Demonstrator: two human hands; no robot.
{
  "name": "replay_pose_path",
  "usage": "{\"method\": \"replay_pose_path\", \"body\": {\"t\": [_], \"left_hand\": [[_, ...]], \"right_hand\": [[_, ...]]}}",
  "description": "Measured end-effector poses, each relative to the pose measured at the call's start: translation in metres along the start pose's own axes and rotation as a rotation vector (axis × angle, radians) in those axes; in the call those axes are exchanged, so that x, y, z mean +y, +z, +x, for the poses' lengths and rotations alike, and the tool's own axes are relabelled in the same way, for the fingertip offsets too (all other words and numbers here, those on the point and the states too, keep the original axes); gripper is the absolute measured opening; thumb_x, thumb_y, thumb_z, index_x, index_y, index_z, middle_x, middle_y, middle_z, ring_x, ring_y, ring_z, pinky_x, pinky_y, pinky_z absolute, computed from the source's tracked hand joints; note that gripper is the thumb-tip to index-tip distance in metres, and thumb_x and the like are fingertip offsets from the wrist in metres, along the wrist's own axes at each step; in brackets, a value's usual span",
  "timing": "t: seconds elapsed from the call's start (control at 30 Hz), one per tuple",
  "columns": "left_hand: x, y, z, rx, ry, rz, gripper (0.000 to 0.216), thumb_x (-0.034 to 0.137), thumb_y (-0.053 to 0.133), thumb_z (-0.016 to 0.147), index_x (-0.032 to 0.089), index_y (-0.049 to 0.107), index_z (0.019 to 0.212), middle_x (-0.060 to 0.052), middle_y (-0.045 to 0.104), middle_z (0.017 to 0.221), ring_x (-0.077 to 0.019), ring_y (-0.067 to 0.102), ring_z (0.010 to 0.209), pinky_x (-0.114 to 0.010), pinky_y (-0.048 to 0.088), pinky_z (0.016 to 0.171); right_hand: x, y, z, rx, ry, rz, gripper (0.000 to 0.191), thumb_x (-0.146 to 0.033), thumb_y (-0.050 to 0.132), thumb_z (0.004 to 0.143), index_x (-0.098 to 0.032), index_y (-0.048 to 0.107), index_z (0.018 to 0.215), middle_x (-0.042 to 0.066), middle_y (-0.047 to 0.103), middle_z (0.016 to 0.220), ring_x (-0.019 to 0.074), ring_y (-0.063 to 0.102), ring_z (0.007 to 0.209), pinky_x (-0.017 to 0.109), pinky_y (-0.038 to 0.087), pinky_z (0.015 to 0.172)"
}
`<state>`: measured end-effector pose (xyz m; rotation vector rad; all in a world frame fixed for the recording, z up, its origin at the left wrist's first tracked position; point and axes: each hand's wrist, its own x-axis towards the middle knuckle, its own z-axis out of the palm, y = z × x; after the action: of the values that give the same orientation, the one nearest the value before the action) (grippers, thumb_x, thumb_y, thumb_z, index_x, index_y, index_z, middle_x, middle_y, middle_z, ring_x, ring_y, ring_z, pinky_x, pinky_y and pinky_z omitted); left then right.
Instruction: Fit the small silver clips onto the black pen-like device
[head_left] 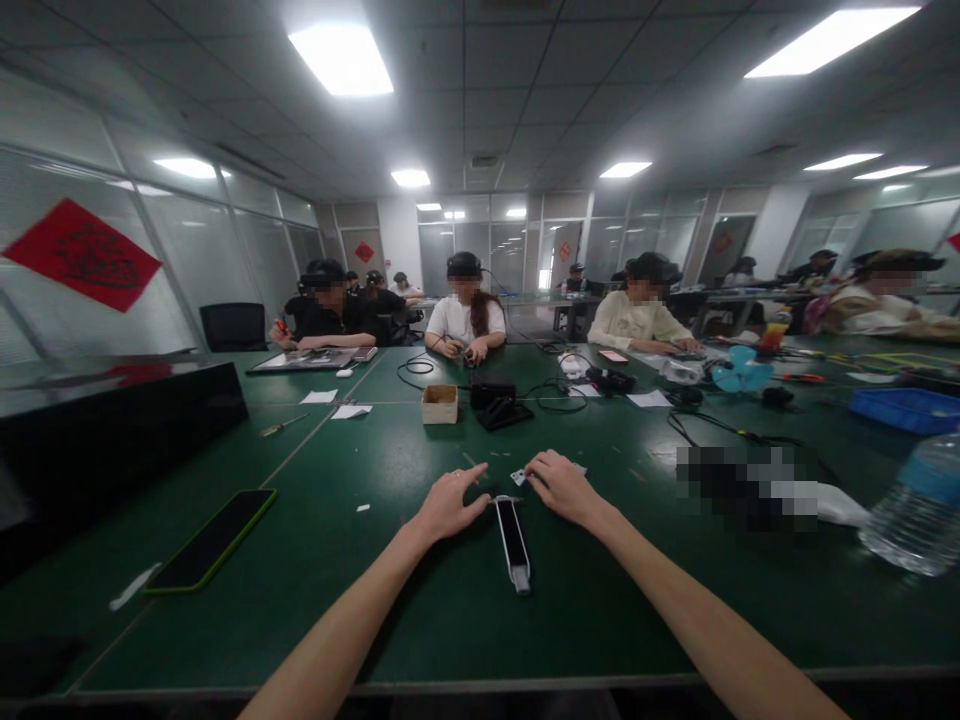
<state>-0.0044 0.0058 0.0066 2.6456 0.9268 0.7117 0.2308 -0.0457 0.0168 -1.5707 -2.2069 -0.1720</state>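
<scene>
Both my arms reach out over a green table [390, 620]. My left hand [448, 503] rests on the table with its fingers spread, fingertips near the far end of a slim black and white device [513, 541] that lies lengthwise between my hands. My right hand [561, 486] lies palm down just right of that end, fingers curled toward a small white and dark part [519, 477] on the table. Neither hand lifts anything; what the right fingers touch is too small to tell.
A phone in a green case [211, 540] lies at left, a black box [112, 420] behind it. A small cardboard box [440, 404], black gear with cables [501, 404], a blue tray [906, 408] and a water bottle [916, 510] stand about. Several people sit working at the far side.
</scene>
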Motion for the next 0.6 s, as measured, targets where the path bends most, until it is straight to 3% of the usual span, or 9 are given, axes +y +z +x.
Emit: {"method": "replay_pose_path", "body": {"t": [0.07, 0.17, 0.27, 0.4, 0.5, 0.6], "left_hand": [[0.000, 0.001, 0.001, 0.030, -0.056, -0.065, 0.056, 0.037, 0.049, 0.085, 0.017, 0.037, 0.136, -0.007, 0.059, 0.120, -0.0208, 0.057, 0.103, -0.037, 0.041, 0.094], [0.004, 0.001, 0.002, 0.062, -0.100, -0.177, 0.043, 0.038, 0.046, 0.087, 0.017, 0.050, 0.125, -0.006, 0.064, 0.112, -0.0196, 0.059, 0.099, -0.033, 0.043, 0.091], [0.012, 0.000, 0.004, 0.062, -0.134, -0.280, 0.037, 0.041, 0.045, 0.087, 0.017, 0.060, 0.110, -0.005, 0.067, 0.095, -0.0172, 0.061, 0.082, -0.028, 0.047, 0.076], [0.017, -0.001, 0.006, 0.067, -0.147, -0.420, 0.037, 0.039, 0.050, 0.083, 0.014, 0.060, 0.109, -0.002, 0.064, 0.075, -0.0141, 0.058, 0.066, -0.023, 0.045, 0.063], [0.013, -0.003, 0.008, 0.072, -0.174, -0.446, 0.035, 0.036, 0.052, 0.080, 0.013, 0.062, 0.105, -0.001, 0.061, 0.070, -0.0127, 0.055, 0.062, -0.022, 0.043, 0.059], [0.005, -0.005, 0.009, 0.099, -0.243, -0.331, 0.029, 0.034, 0.051, 0.079, 0.014, 0.067, 0.093, -0.001, 0.062, 0.067, -0.0128, 0.055, 0.061, -0.021, 0.041, 0.058]], "right_hand": [[-0.003, -0.002, -0.001, 0.059, -0.034, 0.013, 0.017, -0.017, 0.045, 0.088, -0.018, 0.062, 0.093, 0.007, 0.060, 0.095, 0.0190, 0.052, 0.087, 0.032, 0.044, 0.076], [-0.011, -0.001, -0.002, 0.115, -0.133, 0.040, 0.017, -0.018, 0.045, 0.090, -0.018, 0.060, 0.095, 0.007, 0.060, 0.096, 0.0182, 0.052, 0.086, 0.032, 0.043, 0.075], [-0.023, 0.004, -0.002, 0.145, -0.259, 0.062, 0.016, -0.019, 0.045, 0.090, -0.018, 0.060, 0.098, 0.007, 0.060, 0.095, 0.0173, 0.051, 0.085, 0.031, 0.041, 0.074], [-0.039, 0.008, -0.002, 0.162, -0.362, 0.075, 0.019, -0.020, 0.042, 0.092, -0.019, 0.060, 0.098, 0.007, 0.061, 0.094, 0.0158, 0.051, 0.084, 0.029, 0.039, 0.073], [-0.042, 0.005, -0.001, 0.151, -0.349, 0.073, 0.018, -0.020, 0.043, 0.091, -0.018, 0.060, 0.100, 0.007, 0.061, 0.096, 0.0158, 0.052, 0.084, 0.028, 0.039, 0.072], [-0.034, 0.000, -0.001, 0.132, -0.260, 0.061, 0.018, -0.020, 0.047, 0.089, -0.017, 0.059, 0.101, 0.008, 0.061, 0.096, 0.0168, 0.052, 0.086, 0.029, 0.039, 0.075]]}}
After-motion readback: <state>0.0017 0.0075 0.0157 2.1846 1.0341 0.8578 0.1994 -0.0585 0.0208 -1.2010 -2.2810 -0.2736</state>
